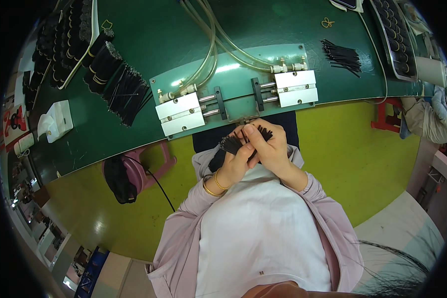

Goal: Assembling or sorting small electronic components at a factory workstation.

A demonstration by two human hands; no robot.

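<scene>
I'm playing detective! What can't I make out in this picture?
All in the head view:
Parts of the held black strips: hidden by the left hand and right hand.
How many strips: too small, overlapping.
Far ends of the clear hoses: cut off by the top edge.

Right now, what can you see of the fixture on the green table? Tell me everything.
The fixture is a pale green plate lying flat at the front edge of the table. Two silver, metal-looking blocks sit on it, left and right. From each, two rods reach inward to a black bar; a gap separates the bars. Fittings behind the blocks take clear, yellowish hoses. The left hand and right hand are at its front middle; whether they touch it is unclear.
</scene>
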